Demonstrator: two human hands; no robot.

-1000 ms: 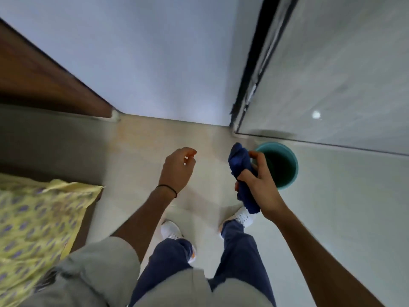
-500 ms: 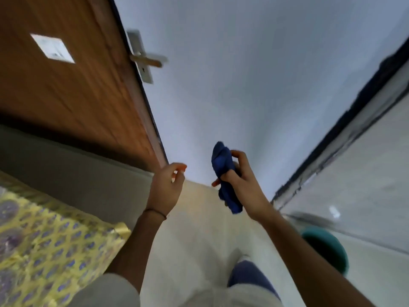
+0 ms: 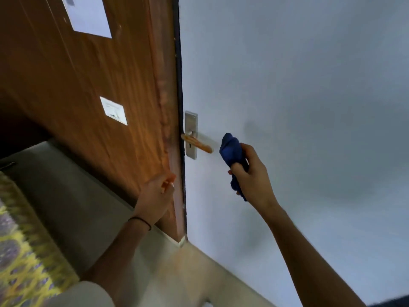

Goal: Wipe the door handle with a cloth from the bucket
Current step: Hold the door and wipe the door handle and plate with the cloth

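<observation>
One dark blue cloth (image 3: 231,149) is bunched into a soft wad in the right hand (image 3: 252,173), its rounded top end sticking up above the knuckles and a narrower tail hanging out below the heel of the palm. The fingers (image 3: 239,168) of that hand are curled tight around its middle, with the thumb lying across the far side. The cloth's upper end is just beside the free tip of the door handle (image 3: 197,144), with a thin strip of pale wall (image 3: 298,85) showing between them, so the two are near but apart.

The handle is a slim lever, blurred and orange-tinted in this light, jutting out to the right from a narrow brushed-metal plate (image 3: 191,124) with a keyhole below the lever. The plate sits right at the dark edge of the brown wooden door (image 3: 88,69), which carries two white paper labels.

Lower down, the left hand (image 3: 155,197) is raised against the door's edge, its fingers loosely bent and holding nothing; a thin dark band circles that wrist. Whether the fingertips touch the wood is unclear through the blur. Yellow patterned fabric (image 3: 24,251) fills the bottom left corner.
</observation>
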